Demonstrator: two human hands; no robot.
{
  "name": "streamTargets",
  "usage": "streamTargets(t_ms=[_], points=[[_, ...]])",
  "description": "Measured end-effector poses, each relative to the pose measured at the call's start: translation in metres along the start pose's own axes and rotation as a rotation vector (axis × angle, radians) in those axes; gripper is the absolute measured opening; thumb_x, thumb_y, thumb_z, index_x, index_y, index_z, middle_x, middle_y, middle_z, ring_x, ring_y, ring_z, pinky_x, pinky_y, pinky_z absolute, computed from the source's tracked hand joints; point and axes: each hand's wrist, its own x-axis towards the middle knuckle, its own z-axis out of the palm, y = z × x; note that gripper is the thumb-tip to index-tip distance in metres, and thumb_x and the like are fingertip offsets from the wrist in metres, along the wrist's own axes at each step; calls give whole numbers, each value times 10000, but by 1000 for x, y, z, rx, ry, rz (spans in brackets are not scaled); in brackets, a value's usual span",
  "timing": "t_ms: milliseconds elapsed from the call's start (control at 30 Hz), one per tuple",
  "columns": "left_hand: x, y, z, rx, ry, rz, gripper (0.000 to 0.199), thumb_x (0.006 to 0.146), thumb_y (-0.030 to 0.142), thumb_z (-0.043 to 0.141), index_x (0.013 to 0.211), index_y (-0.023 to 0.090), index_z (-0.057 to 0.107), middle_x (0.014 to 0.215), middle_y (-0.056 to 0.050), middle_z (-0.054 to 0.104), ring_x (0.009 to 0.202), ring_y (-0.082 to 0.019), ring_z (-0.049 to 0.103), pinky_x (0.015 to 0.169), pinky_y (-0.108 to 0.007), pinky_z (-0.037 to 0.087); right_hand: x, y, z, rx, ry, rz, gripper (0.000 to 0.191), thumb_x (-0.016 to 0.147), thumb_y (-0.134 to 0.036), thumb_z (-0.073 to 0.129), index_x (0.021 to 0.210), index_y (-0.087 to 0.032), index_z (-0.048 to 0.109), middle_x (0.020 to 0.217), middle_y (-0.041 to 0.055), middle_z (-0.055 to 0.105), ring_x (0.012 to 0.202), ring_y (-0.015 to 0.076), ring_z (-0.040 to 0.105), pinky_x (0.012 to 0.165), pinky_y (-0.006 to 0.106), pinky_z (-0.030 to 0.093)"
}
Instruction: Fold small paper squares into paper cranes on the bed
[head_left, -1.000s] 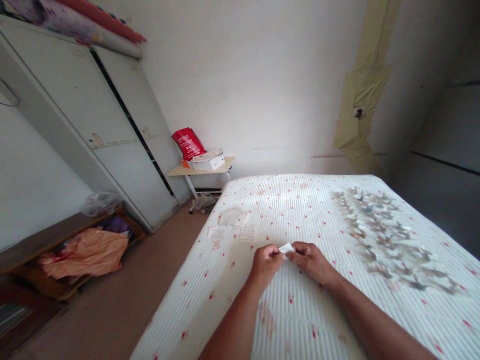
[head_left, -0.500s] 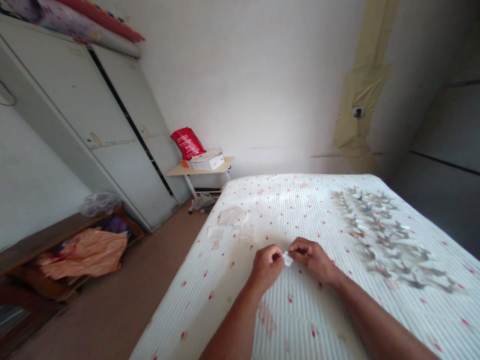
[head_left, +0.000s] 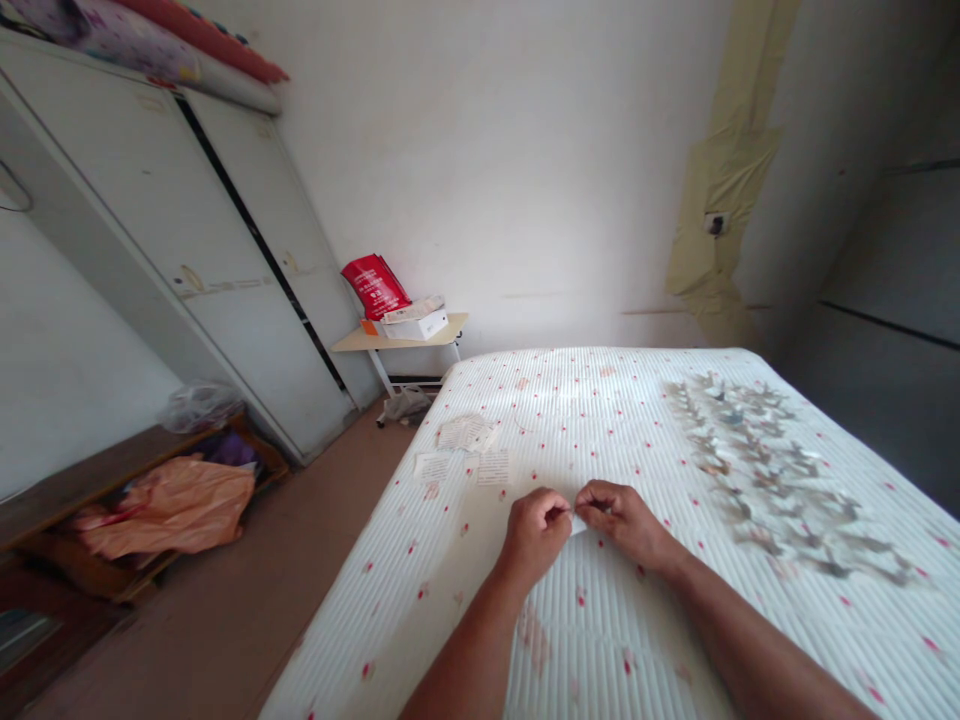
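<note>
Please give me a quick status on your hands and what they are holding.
Left grip and right grip both pinching a small white paper piece. Held above the white ribbed bed cover. Printed paper slips to the left, small folded pieces to the right, neither touching the hands.

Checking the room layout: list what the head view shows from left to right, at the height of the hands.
orange plastic bag → printed paper slips → left hand → small white paper → right hand → folded paper shapes

A paper piece (head_left: 579,526) sits between the left hand (head_left: 534,535) and right hand (head_left: 622,520) over the bed (head_left: 592,420). Paper slips (head_left: 465,435) lie to their left, folded shapes (head_left: 765,470) to their right. Beyond the bed, a box (head_left: 415,325) stands on the tabletop (head_left: 352,343).
</note>
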Motion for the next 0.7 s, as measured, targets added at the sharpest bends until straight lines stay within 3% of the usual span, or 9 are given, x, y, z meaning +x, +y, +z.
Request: streamTargets(t_ms=[167, 700], points=[[0, 2, 0, 57, 26, 47, 135, 646, 92, 467, 612, 160, 579, 593, 10, 528, 585, -107, 465, 570, -206, 335, 0, 5, 2, 12, -30, 0, 188, 774, -322, 505, 683, -167, 560, 615, -18, 496, 551, 106, 448, 525, 221, 358], [2, 6, -8, -77, 6, -26, 125, 617, 106, 488, 561, 151, 590, 523, 23, 492, 528, -95, 431, 521, -193, 307, -1, -3, -5, 106, -13, 97, 209, 731, -349, 521, 637, -163, 538, 558, -27, 468, 524, 93, 409, 498, 212, 322]])
